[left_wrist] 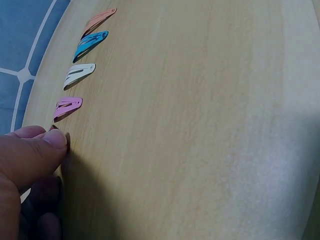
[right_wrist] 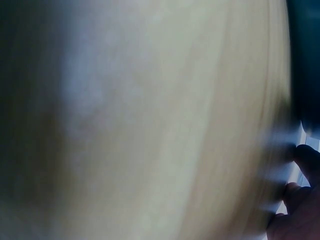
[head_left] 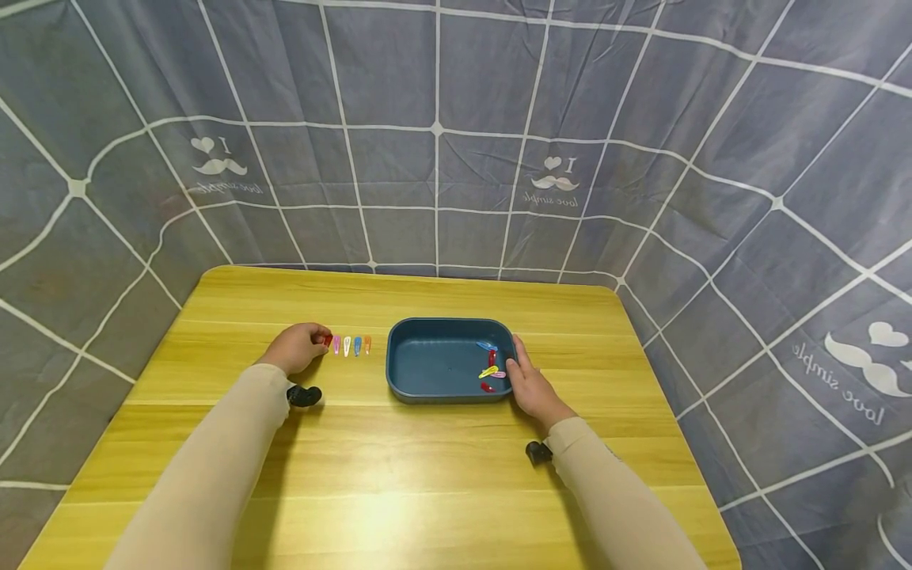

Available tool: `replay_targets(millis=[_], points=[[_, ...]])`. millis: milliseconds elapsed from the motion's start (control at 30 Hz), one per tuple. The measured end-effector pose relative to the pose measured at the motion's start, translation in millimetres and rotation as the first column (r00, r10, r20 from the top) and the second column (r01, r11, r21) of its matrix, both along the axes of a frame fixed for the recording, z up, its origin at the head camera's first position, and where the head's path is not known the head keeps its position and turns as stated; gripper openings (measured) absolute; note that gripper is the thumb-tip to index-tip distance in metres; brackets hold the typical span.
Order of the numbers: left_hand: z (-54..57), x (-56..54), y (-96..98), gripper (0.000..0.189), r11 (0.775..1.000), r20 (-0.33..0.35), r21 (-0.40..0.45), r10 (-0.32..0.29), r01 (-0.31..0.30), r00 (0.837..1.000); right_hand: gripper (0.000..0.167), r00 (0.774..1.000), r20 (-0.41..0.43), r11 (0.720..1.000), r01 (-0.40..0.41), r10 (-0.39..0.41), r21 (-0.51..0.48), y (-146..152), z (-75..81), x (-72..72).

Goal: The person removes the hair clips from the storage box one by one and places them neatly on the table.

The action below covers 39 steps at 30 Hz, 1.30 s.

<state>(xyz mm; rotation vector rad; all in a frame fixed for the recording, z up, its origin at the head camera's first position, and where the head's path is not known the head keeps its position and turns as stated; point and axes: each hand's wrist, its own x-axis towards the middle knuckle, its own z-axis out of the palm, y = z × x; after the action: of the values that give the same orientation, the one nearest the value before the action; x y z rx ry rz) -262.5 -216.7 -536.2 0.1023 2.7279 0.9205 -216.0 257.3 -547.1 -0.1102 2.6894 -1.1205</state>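
My left hand [head_left: 295, 347] pinches a red hair clip [head_left: 327, 340] at the left end of a row on the table; the fingertips mostly hide it in the left wrist view. Beside it in the row lie a pink clip [left_wrist: 67, 106], a white clip [left_wrist: 79, 73], a blue clip [left_wrist: 90, 45] and an orange clip [left_wrist: 98, 21]. My right hand [head_left: 534, 390] grips the right end of the dark blue tray [head_left: 420, 393], thumb at the rim and fingers along the outer wall. Inside the tray's right side are a yellow clip [head_left: 488, 371] and several others, red, blue and pink.
The wooden table [head_left: 427, 491] has its far edge against a grey checked curtain [head_left: 399, 174], which also hangs along both sides. A black wrist camera [head_left: 304, 396] sits at the left cuff, and another [head_left: 538, 453] at the right one.
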Motion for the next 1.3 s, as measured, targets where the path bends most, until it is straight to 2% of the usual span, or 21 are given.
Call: replay_targets(millis=[300,533,1167,1300], points=[[-0.9,-1.2,-0.2,0.037,1.000,0.012,-0.006,-0.003,0.003,1.000,0.063,1.000,-0.001,1.000,-0.002,0.002,0.000,0.5,-0.9,0.2],[1.1,-0.4,1.1,0.036,1.000,-0.006,-0.020,-0.014,0.014,1.000,0.062,0.999,-0.028,1.000,-0.019,0.020,0.003,0.8,-0.4,1.1],[-4.2,-1.9,-0.2,0.037,1.000,0.001,-0.001,-0.010,0.010,1.000,0.063,1.000,0.000,1.000,0.004,-0.004,0.001,-0.2,0.4,2.2],[-2.6,-1.1,-0.3,0.037,1.000,-0.005,-0.003,-0.015,0.015,1.000,0.063,1.000,-0.010,1.000,-0.004,0.004,0.000,0.4,-0.3,2.4]])
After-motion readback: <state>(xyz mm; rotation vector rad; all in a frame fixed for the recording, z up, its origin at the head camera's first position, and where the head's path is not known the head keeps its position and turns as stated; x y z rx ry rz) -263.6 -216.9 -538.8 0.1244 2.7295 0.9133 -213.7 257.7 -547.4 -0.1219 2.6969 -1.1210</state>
